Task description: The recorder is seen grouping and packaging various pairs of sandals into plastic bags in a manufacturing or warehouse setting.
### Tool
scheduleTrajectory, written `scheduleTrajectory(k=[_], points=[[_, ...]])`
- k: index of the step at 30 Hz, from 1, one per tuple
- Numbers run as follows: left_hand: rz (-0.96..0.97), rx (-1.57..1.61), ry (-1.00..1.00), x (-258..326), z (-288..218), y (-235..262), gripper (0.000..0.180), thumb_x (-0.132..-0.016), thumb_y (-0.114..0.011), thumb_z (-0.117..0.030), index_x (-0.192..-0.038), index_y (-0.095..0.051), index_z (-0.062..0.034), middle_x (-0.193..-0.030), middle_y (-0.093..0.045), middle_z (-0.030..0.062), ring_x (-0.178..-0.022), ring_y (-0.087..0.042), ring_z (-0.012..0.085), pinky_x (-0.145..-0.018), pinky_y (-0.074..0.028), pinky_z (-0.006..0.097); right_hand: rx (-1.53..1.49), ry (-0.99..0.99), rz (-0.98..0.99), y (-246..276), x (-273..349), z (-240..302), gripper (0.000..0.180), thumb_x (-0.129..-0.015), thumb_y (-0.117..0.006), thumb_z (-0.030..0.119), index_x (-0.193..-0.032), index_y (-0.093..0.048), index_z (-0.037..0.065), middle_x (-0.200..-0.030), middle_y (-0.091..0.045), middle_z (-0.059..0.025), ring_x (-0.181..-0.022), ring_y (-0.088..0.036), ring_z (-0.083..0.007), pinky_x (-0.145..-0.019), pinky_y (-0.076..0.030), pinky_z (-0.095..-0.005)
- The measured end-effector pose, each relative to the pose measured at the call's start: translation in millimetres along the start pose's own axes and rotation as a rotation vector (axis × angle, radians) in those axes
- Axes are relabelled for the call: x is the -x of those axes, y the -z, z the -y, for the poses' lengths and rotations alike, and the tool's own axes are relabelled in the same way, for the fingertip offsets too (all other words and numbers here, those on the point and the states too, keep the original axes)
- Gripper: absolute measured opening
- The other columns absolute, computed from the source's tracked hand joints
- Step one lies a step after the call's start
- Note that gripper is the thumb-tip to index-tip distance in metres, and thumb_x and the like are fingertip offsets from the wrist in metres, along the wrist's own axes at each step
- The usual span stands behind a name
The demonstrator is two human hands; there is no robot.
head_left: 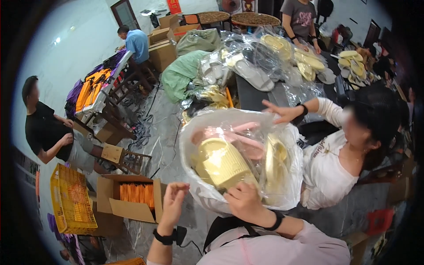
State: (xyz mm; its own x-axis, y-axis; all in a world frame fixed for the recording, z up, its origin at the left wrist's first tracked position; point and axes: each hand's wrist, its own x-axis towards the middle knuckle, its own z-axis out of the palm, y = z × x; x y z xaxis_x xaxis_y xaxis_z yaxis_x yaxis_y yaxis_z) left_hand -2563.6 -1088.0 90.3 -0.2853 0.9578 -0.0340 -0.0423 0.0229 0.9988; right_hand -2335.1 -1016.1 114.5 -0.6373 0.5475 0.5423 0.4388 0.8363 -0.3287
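Observation:
In the middle stands a large white sack (289, 187), its mouth wide, holding slippers in clear plastic bags. A pale yellow slipper (223, 161) with a ribbed strap lies on top at the near left, wrapped in clear film. My right hand (247, 202) is closed at its near end, fingers curled down over the slipper and its film. To the left, outside the sack, my left hand (174, 204) is raised with bent fingers apart and nothing visible in it. Pink slippers (249, 145) and another yellow pair (276, 159) lie deeper in the sack.
Beyond the sack, a dark table (251, 99) bears bagged slippers. At the right a co-worker's hand (282, 112) reaches over the sack's far rim. A cardboard box (132, 207) of orange pieces and a yellow crate (73, 201) stand at the left.

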Motion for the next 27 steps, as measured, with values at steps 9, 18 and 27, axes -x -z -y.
scheduleTrajectory(k=[9,18,27], points=[[0.311,-0.768,0.257,68.6,311.6,39.6,0.116,-0.061,-0.078,-0.047,-0.141,-0.009,0.0019,-0.141,-0.024,0.0294,-0.13,-0.029,0.0391,-0.101,-0.031,0.049,-0.038,0.193,0.004,-2.8,-26.1,55.9,0.013,-0.059,-0.063,0.013,-0.064,-0.052,0.011,-0.066,-0.046,0.0034,-0.067,-0.049,-0.0145,-0.062,-0.03,-0.0301],[0.37,-1.001,-0.072,0.5,316.9,92.5,0.09,-0.069,-0.07,-0.051,-0.132,-0.032,0.0019,-0.122,-0.047,0.023,-0.117,-0.044,0.0357,-0.097,-0.033,0.05,0.369,0.152,-0.075,27.9,-130.2,130.8,0.011,-0.061,-0.067,0.007,-0.069,-0.059,0.007,-0.068,-0.046,-0.0005,-0.06,-0.043,-0.0221,-0.065,-0.033,-0.0409],[0.146,-0.805,-0.358,-80.2,188.3,121.2,0.05,-0.079,-0.064,-0.036,-0.114,-0.049,-0.005,-0.113,-0.05,0.0179,-0.105,-0.046,0.0346,-0.089,-0.034,0.043,0.676,0.121,-0.939,118.2,-303.0,99.6,0.021,-0.089,-0.06,0.016,-0.077,-0.054,0.0,-0.065,-0.034,0.0058,-0.059,-0.027,-0.0049,-0.051,-0.022,-0.0218]])
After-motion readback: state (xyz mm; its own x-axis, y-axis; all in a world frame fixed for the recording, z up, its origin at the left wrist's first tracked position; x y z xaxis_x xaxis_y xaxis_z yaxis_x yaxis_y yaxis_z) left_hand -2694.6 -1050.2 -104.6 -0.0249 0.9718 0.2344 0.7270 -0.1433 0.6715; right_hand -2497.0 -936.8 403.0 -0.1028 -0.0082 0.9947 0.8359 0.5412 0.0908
